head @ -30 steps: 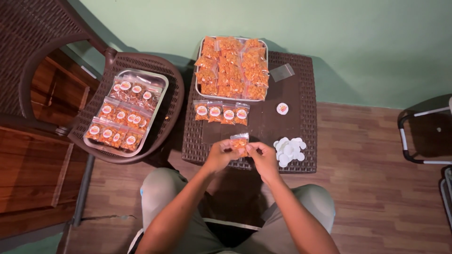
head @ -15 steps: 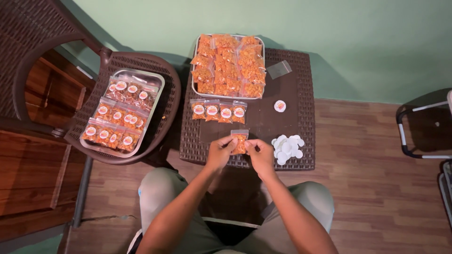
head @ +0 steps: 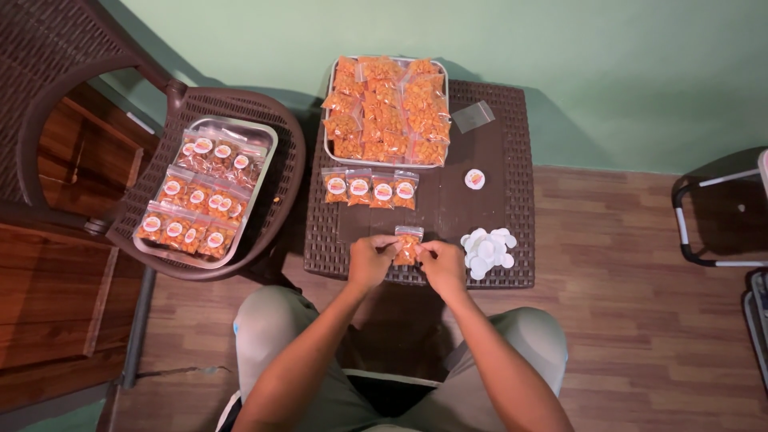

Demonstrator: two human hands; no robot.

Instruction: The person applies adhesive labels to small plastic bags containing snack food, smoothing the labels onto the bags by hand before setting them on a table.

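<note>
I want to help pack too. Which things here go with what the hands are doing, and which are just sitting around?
In use:
left hand
right hand
small clear orange snack packet
white round stickers
steel tray of unlabelled packets

Sitting around:
brown wicker chair
dark metal frame

Dark brown woven wicker table (head: 512, 128) carried a steel tray of orange snack packets (head: 330, 112), four labelled packets (head: 370, 190), white round stickers (head: 488, 249), an empty clear bag (head: 473, 116)
</note>
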